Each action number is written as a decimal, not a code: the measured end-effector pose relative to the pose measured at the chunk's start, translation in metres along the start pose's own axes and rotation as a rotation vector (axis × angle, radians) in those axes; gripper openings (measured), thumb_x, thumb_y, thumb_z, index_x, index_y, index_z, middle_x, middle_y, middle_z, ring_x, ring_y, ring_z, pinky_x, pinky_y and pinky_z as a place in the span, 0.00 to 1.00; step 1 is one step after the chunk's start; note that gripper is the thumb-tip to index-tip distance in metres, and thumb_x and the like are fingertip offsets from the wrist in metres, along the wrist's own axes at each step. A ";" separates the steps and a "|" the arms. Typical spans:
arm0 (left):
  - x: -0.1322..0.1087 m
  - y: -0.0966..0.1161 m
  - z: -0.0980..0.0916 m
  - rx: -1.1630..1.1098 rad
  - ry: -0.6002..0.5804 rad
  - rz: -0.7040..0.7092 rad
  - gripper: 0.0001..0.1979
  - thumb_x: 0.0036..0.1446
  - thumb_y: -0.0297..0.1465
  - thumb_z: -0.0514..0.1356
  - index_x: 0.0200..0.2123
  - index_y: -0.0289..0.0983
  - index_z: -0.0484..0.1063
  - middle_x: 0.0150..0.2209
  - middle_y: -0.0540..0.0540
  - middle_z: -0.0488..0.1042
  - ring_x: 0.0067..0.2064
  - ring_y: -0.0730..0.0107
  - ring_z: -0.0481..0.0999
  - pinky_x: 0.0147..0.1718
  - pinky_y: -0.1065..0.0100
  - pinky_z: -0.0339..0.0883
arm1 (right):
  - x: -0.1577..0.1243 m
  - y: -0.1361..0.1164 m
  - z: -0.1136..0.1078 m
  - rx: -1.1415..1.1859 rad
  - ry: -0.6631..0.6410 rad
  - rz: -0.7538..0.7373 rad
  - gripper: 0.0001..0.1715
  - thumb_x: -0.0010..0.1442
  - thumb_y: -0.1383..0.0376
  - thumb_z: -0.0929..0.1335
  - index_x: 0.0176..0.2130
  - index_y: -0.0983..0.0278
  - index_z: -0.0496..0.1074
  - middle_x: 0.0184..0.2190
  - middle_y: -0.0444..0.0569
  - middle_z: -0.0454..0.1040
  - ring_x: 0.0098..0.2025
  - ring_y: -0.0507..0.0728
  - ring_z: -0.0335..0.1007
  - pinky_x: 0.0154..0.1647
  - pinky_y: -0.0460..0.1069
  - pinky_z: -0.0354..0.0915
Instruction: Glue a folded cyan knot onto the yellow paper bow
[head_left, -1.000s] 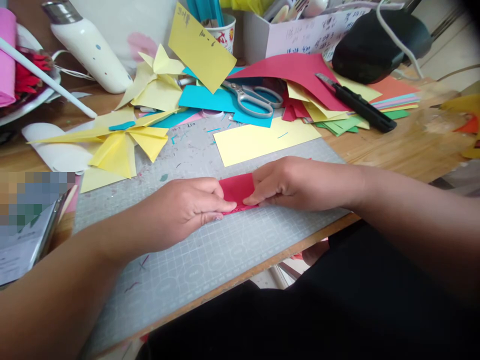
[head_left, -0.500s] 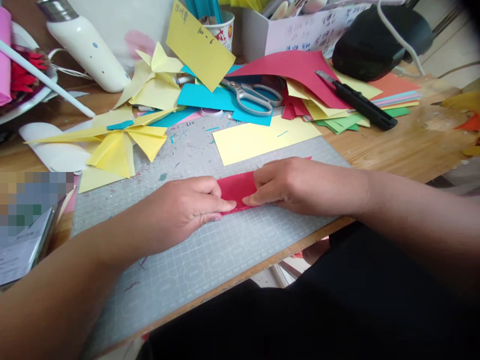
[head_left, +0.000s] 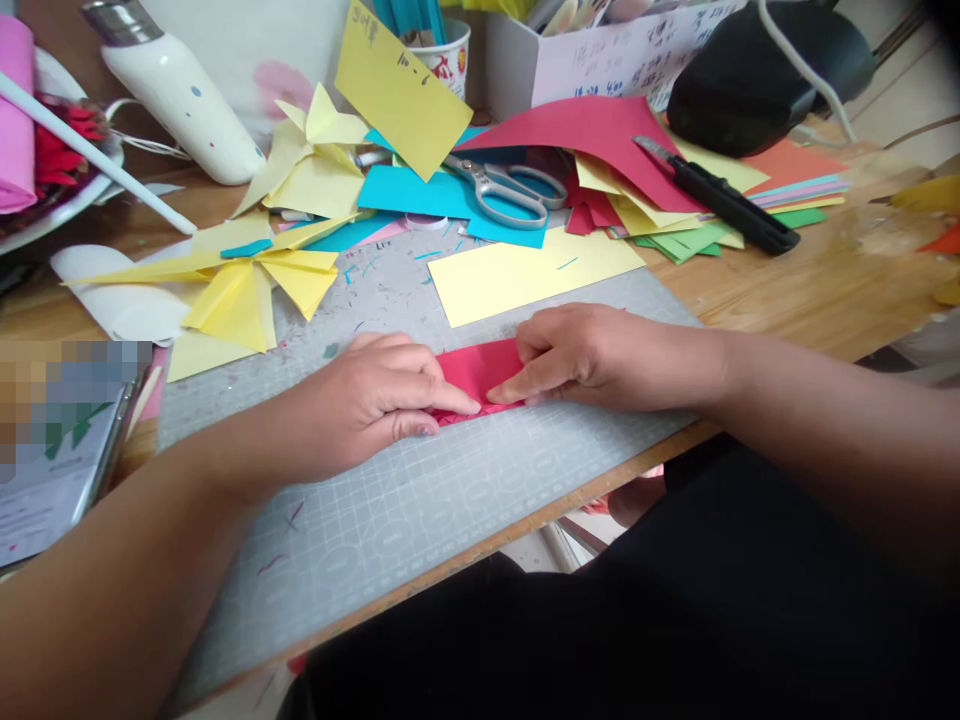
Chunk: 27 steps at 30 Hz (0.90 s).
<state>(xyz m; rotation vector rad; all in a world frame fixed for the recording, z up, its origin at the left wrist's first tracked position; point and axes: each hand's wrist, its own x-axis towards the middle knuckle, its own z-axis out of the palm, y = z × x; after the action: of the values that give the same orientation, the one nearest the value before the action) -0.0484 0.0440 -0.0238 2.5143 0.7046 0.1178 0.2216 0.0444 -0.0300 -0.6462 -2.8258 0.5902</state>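
Note:
A strip of red paper [head_left: 474, 370] lies across the grey cutting mat [head_left: 420, 515], with a narrow crease or fold along its near edge. My left hand [head_left: 379, 395] holds its left part, the index fingertip pressed on the near edge and the thumb tucked just below it. From the right, my right hand [head_left: 574, 355] grips the strip with curled fingers and bears down on the same edge with its index finger. The two fingertips almost meet at the middle. Both ends of the strip are hidden under my hands.
Behind the strip lie a pale yellow paper [head_left: 536, 275], scissors [head_left: 514, 195] and a black utility knife [head_left: 720, 205] on stacked coloured paper. Folded yellow paper shapes [head_left: 240, 285] sit at the left, near a white bottle [head_left: 184, 100]. A screen-like device [head_left: 56, 480] stands at the left edge.
My left index finger has stretched out further along the near edge, and its other fingers have lifted and spread a little. My right hand has shifted slightly; the paper stays in place.

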 end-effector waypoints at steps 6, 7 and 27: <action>-0.003 -0.004 0.001 0.193 0.082 -0.074 0.16 0.59 0.41 0.57 0.51 0.54 0.70 0.53 0.46 0.64 0.58 0.50 0.57 0.58 0.43 0.39 | -0.003 0.007 0.006 -0.156 0.046 0.029 0.19 0.66 0.56 0.62 0.53 0.51 0.72 0.33 0.48 0.64 0.36 0.56 0.57 0.41 0.52 0.56; -0.003 -0.005 0.000 0.204 0.072 -0.089 0.16 0.59 0.43 0.58 0.51 0.54 0.70 0.55 0.46 0.63 0.59 0.49 0.55 0.59 0.41 0.36 | -0.004 0.007 0.006 -0.188 0.045 0.055 0.21 0.65 0.53 0.61 0.56 0.50 0.70 0.34 0.49 0.64 0.37 0.57 0.56 0.43 0.54 0.56; -0.017 -0.020 -0.015 0.254 -0.221 -0.225 0.29 0.61 0.46 0.53 0.63 0.63 0.48 0.71 0.54 0.34 0.68 0.32 0.30 0.55 0.26 0.28 | -0.030 0.020 -0.003 -0.338 0.056 0.253 0.44 0.59 0.37 0.53 0.66 0.54 0.51 0.47 0.56 0.65 0.45 0.65 0.55 0.49 0.62 0.51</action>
<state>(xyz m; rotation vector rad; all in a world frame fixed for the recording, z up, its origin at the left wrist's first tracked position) -0.0758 0.0572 -0.0203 2.6066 0.9530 -0.3443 0.2568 0.0479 -0.0383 -1.0712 -2.8345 0.1216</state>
